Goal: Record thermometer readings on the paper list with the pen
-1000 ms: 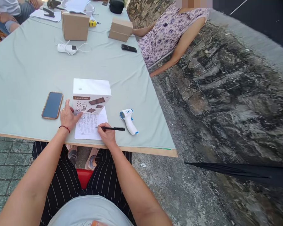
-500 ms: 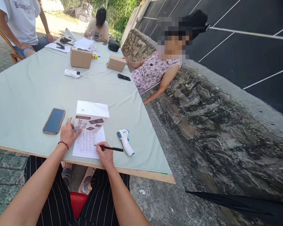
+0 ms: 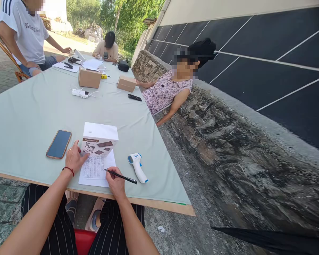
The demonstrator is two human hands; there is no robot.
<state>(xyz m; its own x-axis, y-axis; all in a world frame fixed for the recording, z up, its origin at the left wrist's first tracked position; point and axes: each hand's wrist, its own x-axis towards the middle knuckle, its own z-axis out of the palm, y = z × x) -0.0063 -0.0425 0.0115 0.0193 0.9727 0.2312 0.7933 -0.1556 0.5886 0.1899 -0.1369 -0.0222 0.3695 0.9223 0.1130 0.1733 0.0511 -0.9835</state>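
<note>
My left hand (image 3: 74, 156) lies at the lower left corner of a white carton (image 3: 100, 129) printed "Super Meal". Its thumb and fingers are spread, the thumb along the carton's front bottom edge over the paper. The carton stands on the far part of a sheet of paper (image 3: 93, 181) covered with rows of small print. In my right hand (image 3: 116, 183) is a slim black pen (image 3: 126, 178), its tip over the right side of the printed rows. Whether the tip touches the paper, I cannot tell. Left of the carton lies a phone (image 3: 59, 143); to the right, a white-and-blue infrared thermometer (image 3: 137, 168).
Farther along the cloth-covered table (image 3: 37, 117) are two brown cardboard boxes (image 3: 89, 78), a white power strip (image 3: 80, 93) with cables, a dark phone (image 3: 134, 97) and a black case (image 3: 123, 66). Several people sit around it. A rough stone wall (image 3: 215, 141) runs along the right.
The view has tilted up, so the table and its things sit lower. My hands keep nearly the same places on the paper and carton. The far-left person's hand has reached toward the table.
</note>
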